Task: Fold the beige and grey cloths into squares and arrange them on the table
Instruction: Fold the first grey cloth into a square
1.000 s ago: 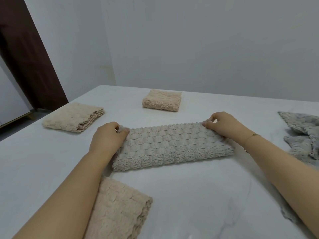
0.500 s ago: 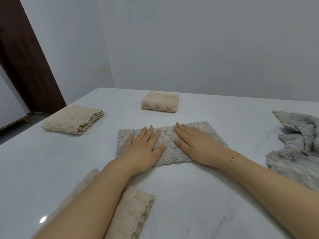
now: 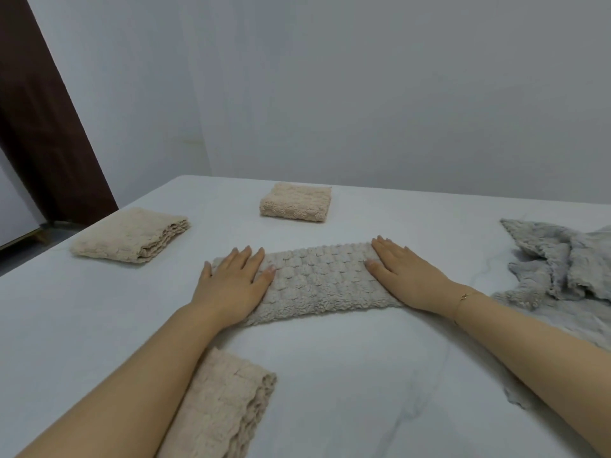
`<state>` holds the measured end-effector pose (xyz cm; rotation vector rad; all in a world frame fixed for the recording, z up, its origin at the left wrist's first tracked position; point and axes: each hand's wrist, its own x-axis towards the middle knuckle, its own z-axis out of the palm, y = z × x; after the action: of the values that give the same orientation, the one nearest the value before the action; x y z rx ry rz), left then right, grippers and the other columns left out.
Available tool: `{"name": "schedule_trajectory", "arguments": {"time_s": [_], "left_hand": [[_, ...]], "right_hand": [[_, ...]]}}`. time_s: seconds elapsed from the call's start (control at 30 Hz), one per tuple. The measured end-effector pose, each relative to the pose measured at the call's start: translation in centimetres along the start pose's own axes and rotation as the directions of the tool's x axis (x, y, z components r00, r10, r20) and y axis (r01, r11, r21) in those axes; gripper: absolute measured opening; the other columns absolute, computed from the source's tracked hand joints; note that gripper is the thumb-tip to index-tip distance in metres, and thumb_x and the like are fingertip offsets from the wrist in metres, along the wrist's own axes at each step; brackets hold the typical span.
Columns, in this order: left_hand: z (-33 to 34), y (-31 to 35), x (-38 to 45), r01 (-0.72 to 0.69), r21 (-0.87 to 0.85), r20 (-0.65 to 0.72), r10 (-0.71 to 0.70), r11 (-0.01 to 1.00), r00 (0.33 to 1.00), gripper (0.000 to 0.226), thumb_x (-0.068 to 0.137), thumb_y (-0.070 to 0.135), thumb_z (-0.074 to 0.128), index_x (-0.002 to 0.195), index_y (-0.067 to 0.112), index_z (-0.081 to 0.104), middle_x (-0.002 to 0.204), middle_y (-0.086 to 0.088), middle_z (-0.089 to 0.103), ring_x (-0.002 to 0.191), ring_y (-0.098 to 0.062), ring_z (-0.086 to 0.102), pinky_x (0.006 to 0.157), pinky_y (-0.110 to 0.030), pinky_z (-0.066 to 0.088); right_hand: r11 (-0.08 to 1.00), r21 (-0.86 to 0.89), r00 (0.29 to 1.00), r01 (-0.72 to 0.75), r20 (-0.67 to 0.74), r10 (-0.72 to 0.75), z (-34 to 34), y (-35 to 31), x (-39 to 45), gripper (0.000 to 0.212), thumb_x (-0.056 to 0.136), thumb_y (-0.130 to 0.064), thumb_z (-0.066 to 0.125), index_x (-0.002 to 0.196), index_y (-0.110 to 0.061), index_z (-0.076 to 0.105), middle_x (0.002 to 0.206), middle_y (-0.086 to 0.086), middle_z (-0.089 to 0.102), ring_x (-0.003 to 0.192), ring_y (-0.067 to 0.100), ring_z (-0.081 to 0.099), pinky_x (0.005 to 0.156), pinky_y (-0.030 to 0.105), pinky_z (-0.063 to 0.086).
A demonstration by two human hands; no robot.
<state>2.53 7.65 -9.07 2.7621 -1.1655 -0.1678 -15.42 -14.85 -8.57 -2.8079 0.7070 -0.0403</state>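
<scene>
A person leans over a white table [image 3: 347,385] with both arms stretched out. In the middle of the table lies a grey cloth [image 3: 317,279], folded into a long strip that runs from side to side. It looks bumpy and soft.

The left hand [image 3: 231,282] lies flat on the left end of the strip, fingers straight and a little spread, pressing down. The right hand [image 3: 406,272] lies flat on the right end the same way, fingers straight and close together. Neither hand pinches anything. The two hands are well apart, with bare grey cloth between them. A thin bracelet [image 3: 463,297] sits on the right wrist.

Taking the grey strip as the middle of a clock, a folded beige cloth [image 3: 296,202] sits at 12 o'clock, near the far edge of the table. A second folded beige cloth [image 3: 132,239] lies at 10 o'clock, apart from the strip. A third folded beige cloth [image 3: 221,408] lies at 7 o'clock, partly hidden under the left arm.

At 3 o'clock a heap of grey cloths [image 3: 558,266] lies crumpled and not folded, close by the right arm.

A dark brown door [image 3: 39,120] stands at the far left, beside a pale wall [image 3: 363,87].
</scene>
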Motion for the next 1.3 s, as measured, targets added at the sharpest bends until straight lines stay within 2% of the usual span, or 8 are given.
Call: {"name": "schedule_trajectory", "arguments": {"time_s": [0.2, 0.33, 0.47, 0.67, 0.87, 1.03, 1.2, 1.3], "left_hand": [[-0.2, 0.5, -0.3, -0.013, -0.013, -0.113, 0.011, 1.000, 0.994, 0.056, 0.097, 0.054, 0.019, 0.147, 0.030, 0.025, 0.156, 0.005, 0.021, 0.143, -0.017, 0.018, 0.114, -0.044, 0.014], [-1.9, 0.0, 0.2, -0.031, -0.023, -0.238, 0.024, 0.999, 0.971, 0.040, 0.095, 0.051, 0.039, 0.121, 0.026, 0.055, 0.122, 0.001, 0.048, 0.116, -0.020, 0.042, 0.093, -0.037, 0.037], [-4.1, -0.9, 0.6, 0.121, -0.198, -0.067, -0.137, 0.973, 0.988, 0.036, 0.084, 0.053, 0.059, 0.094, 0.018, 0.058, 0.096, 0.001, 0.059, 0.091, -0.019, 0.054, 0.070, -0.030, 0.041], [-6.3, -1.2, -0.6, 0.399, -0.245, 0.223, -0.349, 0.883, 0.910, 0.052, 0.079, 0.060, 0.063, 0.070, 0.009, 0.053, 0.073, -0.005, 0.055, 0.068, -0.019, 0.051, 0.062, -0.026, 0.040], [-5.8, -2.0, -2.0, 0.353, -0.580, 0.266, -0.239, 0.734, 0.934, 0.046, 0.082, 0.041, 0.069, 0.114, 0.009, 0.058, 0.111, -0.007, 0.065, 0.099, -0.022, 0.063, 0.090, -0.035, 0.052], [-6.0, -0.6, -2.9, 0.236, -0.769, 0.111, -0.239, 0.594, 0.965, 0.043, 0.085, 0.027, 0.068, 0.121, 0.015, 0.047, 0.110, -0.010, 0.066, 0.092, -0.021, 0.067, 0.075, -0.033, 0.057], [-8.2, 2.9, -2.4, 0.146, -0.896, 0.053, -0.226, 0.420, 0.973, 0.035, 0.087, 0.018, 0.065, 0.117, 0.019, 0.048, 0.096, -0.004, 0.066, 0.078, -0.013, 0.066, 0.054, -0.021, 0.054], [-8.8, 5.7, -1.1, 0.127, -0.914, 0.077, -0.144, 0.385, 0.987, 0.037, 0.087, 0.016, 0.065, 0.121, 0.014, 0.050, 0.107, -0.008, 0.067, 0.085, -0.015, 0.067, 0.062, -0.023, 0.056]], "right_hand": [[1.000, 0.025, 0.999, 0.003, -0.054, -0.002, 0.3, 0.1, 0.0, 0.063, 0.100, -0.049, 0.019, 0.152, -0.015, 0.009, 0.160, -0.001, 0.007, 0.147, 0.010, 0.004, 0.118, 0.030, 0.001], [0.999, 0.041, 0.998, 0.008, -0.061, -0.006, 0.4, 0.4, 0.1, 0.063, 0.100, -0.049, 0.020, 0.152, -0.016, 0.009, 0.160, -0.002, 0.007, 0.146, 0.009, 0.004, 0.118, 0.030, 0.001], [0.999, 0.039, 0.998, 0.013, -0.060, -0.011, 0.4, 0.5, 0.2, 0.063, 0.099, -0.049, 0.020, 0.152, -0.016, 0.008, 0.160, -0.002, 0.006, 0.147, 0.009, 0.003, 0.118, 0.030, 0.000], [0.999, 0.051, 0.997, 0.012, -0.076, -0.008, 0.5, 0.6, 0.2, 0.063, 0.099, -0.049, 0.021, 0.152, -0.016, 0.009, 0.160, -0.002, 0.007, 0.147, 0.010, 0.004, 0.118, 0.031, 0.001], [0.996, 0.091, 0.994, 0.020, -0.107, -0.011, 0.6, 0.6, 0.1, 0.062, 0.099, -0.048, 0.024, 0.152, -0.016, 0.014, 0.160, 0.000, 0.010, 0.146, 0.012, 0.008, 0.118, 0.031, 0.003], [0.903, 0.403, 0.958, 0.149, -0.287, -0.030, -0.1, 0.9, -0.4, 0.042, 0.094, -0.025, 0.054, 0.134, -0.012, 0.050, 0.146, 0.003, 0.040, 0.133, 0.015, 0.037, 0.101, 0.015, 0.024], [0.670, 0.735, 0.951, 0.104, -0.272, 0.150, -0.5, 1.1, -0.5, 0.017, 0.093, -0.015, 0.054, 0.099, -0.014, 0.070, 0.096, 0.005, 0.066, 0.065, 0.008, 0.054, 0.053, 0.009, 0.041], [0.654, 0.752, 0.950, 0.086, -0.260, 0.174, -0.7, 1.1, -0.4, 0.025, 0.094, -0.021, 0.051, 0.091, -0.012, 0.073, 0.095, 0.002, 0.069, 0.080, 0.012, 0.060, 0.068, 0.020, 0.044]]}}
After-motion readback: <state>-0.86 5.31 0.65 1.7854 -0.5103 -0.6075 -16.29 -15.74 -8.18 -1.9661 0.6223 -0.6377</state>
